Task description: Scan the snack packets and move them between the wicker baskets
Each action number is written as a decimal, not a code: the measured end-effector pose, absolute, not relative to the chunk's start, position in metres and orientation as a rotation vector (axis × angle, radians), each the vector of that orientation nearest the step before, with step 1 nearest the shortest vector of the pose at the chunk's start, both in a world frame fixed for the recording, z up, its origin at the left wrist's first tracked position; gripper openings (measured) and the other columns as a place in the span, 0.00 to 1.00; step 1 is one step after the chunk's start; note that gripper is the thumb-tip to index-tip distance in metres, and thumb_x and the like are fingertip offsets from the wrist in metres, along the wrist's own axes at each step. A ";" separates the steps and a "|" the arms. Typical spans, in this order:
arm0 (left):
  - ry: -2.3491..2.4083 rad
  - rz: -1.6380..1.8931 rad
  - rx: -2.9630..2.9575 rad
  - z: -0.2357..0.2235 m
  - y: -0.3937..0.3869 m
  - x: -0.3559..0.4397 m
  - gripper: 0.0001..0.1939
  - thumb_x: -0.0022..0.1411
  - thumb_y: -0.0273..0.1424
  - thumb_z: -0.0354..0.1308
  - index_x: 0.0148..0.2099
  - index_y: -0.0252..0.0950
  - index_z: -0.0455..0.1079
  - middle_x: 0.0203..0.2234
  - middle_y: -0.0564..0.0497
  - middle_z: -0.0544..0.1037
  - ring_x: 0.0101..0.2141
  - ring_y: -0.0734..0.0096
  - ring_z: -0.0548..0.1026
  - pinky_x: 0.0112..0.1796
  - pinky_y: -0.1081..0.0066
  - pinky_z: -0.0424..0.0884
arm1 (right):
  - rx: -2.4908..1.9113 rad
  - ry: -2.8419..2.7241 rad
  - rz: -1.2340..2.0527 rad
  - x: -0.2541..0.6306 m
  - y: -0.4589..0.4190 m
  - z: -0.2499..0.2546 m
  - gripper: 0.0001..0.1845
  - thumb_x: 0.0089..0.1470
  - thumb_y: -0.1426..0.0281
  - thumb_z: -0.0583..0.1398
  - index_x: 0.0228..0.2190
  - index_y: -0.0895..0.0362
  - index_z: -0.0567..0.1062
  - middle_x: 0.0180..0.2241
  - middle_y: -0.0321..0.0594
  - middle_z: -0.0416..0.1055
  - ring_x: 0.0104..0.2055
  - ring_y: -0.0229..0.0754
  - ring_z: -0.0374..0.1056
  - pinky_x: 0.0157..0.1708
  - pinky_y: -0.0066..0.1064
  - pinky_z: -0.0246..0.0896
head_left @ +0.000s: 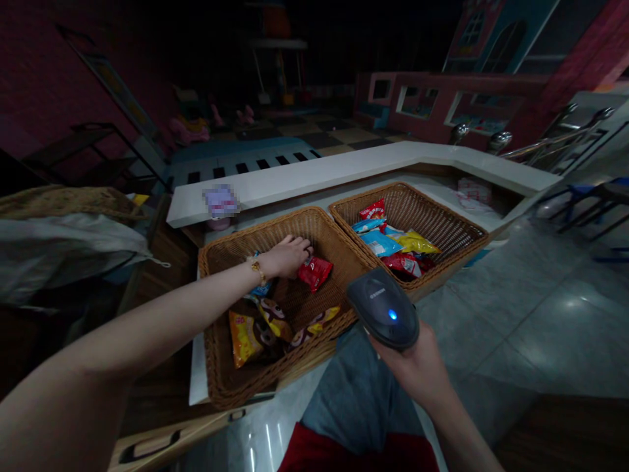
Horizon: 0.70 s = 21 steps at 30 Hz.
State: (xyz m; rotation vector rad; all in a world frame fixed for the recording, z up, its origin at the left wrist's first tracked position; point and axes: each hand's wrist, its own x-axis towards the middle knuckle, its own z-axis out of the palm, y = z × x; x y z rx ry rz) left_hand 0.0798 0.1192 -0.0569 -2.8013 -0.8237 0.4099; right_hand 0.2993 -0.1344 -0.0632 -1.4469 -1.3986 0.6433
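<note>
My right hand [417,364] is wrapped around a dark handheld barcode scanner [381,305] with a blue light glowing on top. It holds the scanner in front of the gap between two wicker baskets. Inside the left wicker basket [216,367], my left hand [289,255] has its fingers bent over a red snack packet [315,272]; the fingertips are partly hidden. Under my left wrist lies a blue packet [260,288], mostly covered. Several yellow snack packets [248,337] rest nearer to me in the same basket.
The right wicker basket [457,246] holds blue, yellow and red packets [381,242]. Both baskets stand on a counter below a raised white ledge [314,172]. Drawers with dark handles [150,446] are at lower left. Metal railings [540,141] stand at right.
</note>
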 end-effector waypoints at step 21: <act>-0.729 -0.697 -2.859 -0.002 0.061 0.061 0.39 0.60 0.34 0.68 0.68 0.41 0.54 0.57 0.39 0.72 0.59 0.50 0.69 0.66 0.42 0.50 | -1.418 -1.537 0.591 0.282 -0.126 -0.036 0.08 0.53 0.68 0.61 0.35 0.54 0.78 0.31 0.44 0.81 0.33 0.50 0.79 0.34 0.32 0.71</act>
